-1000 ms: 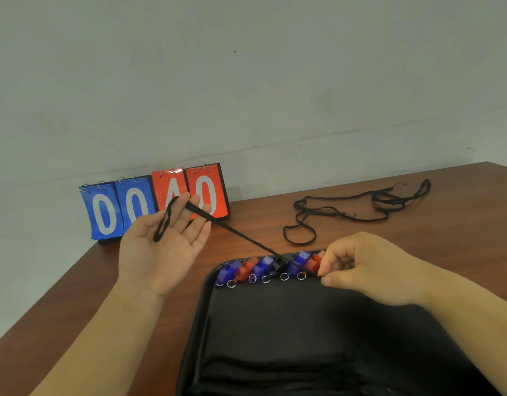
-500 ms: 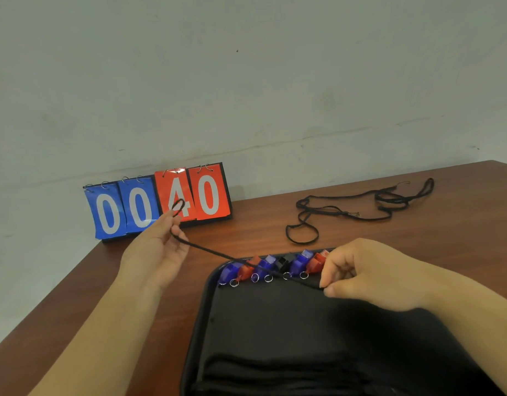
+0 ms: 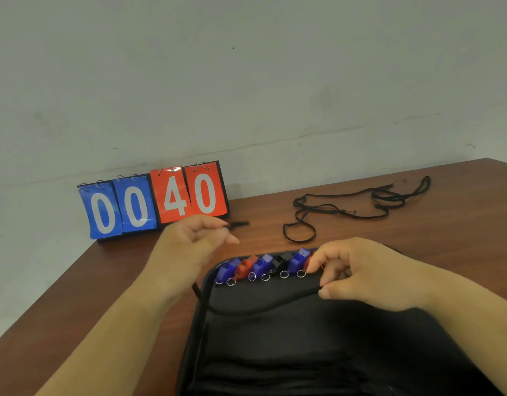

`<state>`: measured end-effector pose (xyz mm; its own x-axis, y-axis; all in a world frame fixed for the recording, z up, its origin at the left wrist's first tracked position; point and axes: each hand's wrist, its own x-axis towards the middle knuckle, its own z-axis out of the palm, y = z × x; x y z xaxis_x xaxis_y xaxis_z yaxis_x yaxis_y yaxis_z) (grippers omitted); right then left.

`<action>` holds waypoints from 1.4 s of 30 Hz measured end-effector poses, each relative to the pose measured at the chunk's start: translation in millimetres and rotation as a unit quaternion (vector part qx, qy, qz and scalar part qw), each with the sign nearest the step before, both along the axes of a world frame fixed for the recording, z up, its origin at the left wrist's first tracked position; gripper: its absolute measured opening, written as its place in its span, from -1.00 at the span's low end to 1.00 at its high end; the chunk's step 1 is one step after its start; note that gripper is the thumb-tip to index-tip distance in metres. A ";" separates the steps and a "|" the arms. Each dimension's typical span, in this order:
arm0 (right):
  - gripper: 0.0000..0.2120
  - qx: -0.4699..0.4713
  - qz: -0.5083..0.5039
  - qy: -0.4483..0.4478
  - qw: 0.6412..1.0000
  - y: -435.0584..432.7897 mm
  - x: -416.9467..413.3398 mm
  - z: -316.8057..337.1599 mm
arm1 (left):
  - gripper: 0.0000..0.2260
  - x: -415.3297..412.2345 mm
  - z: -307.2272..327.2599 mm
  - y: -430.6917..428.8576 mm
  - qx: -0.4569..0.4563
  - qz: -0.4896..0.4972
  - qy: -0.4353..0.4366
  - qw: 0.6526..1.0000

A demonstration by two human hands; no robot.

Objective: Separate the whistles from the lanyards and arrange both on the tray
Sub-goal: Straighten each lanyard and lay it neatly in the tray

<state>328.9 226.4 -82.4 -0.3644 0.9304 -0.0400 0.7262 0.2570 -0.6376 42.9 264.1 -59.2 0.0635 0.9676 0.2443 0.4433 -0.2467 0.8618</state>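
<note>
hands are pinching one black cord (image 3: 240,312) at both ends, the left hand (image 3: 189,247) up over the table (image 3: 103,295), the right hand (image 3: 360,278) on the tray (image 3: 303,352) beside the whistles (image 3: 260,265). i am guessing laying it flat, away from that row, is going to work best.

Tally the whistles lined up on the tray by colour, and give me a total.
Blue whistles: 3
Red whistles: 2, one partly hidden behind the right hand
Black whistle: 1
Total: 6
</note>
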 end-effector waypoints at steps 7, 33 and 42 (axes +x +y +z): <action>-0.69 0.011 -0.002 0.052 0.999 -4.9 -4.9 2.6 | -0.90 35.3 -18.3 -28.2 0.010 -0.162 0.188 0.969; -0.95 0.030 -0.075 0.051 0.995 1.2 -1.3 -2.1 | -0.94 6.9 -11.3 -4.6 -0.024 -0.136 0.181 0.974; -0.95 -0.057 -0.059 -0.005 0.997 3.4 -1.6 -5.4 | -0.95 -27.5 -6.9 15.1 -0.126 -0.125 0.240 0.955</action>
<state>327.3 229.9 -87.9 -0.2524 0.9557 -0.1515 0.7541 0.0962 -0.6497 15.4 279.2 -66.1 0.3460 0.9319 -0.1084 0.7561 -0.2086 0.6203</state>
